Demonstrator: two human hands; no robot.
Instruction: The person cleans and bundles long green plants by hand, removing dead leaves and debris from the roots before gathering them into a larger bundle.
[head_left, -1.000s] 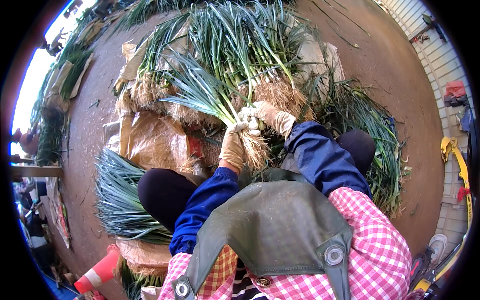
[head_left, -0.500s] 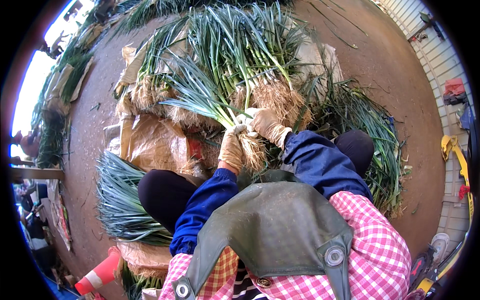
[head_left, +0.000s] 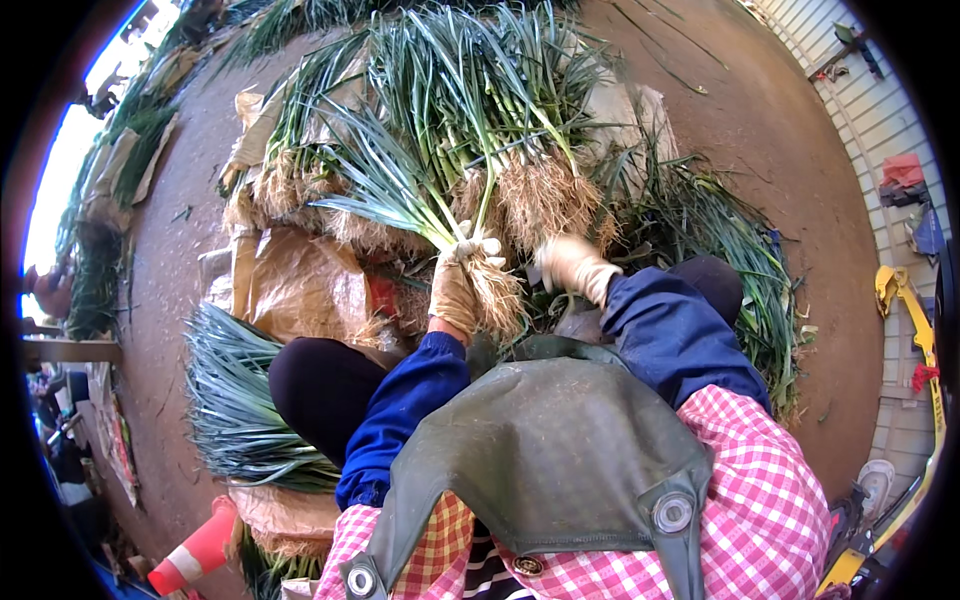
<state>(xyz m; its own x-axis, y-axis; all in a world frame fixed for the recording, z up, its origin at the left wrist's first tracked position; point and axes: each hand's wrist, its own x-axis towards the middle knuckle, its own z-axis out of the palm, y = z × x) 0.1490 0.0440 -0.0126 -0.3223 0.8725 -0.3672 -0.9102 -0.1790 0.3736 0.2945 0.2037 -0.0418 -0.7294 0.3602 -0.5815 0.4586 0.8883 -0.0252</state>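
Note:
My left hand (head_left: 455, 290), in a cream glove, grips a bunch of green onions (head_left: 400, 208) just above the roots. The leaves fan out to the upper left, and the pale roots hang over my lap. Apart from the bunch, my right hand (head_left: 578, 268), also gloved, is blurred by motion in front of the rooted ends of the big pile; its fingers cannot be made out. That pile of unsorted green onions (head_left: 440, 100) lies straight ahead, leaves pointing away and bushy roots towards me.
Brown sacking (head_left: 300, 285) lies left of my hands. A neat stack of green onions (head_left: 240, 400) sits beside my left knee, near an orange-and-white cone (head_left: 205, 550). Loose green leaves (head_left: 745, 270) are heaped at my right. A yellow metal bar (head_left: 915, 310) stands by the far-right wall.
My right hand has come off the bunch and moved right and slightly down. The left hand still holds the bunch in nearly the same place.

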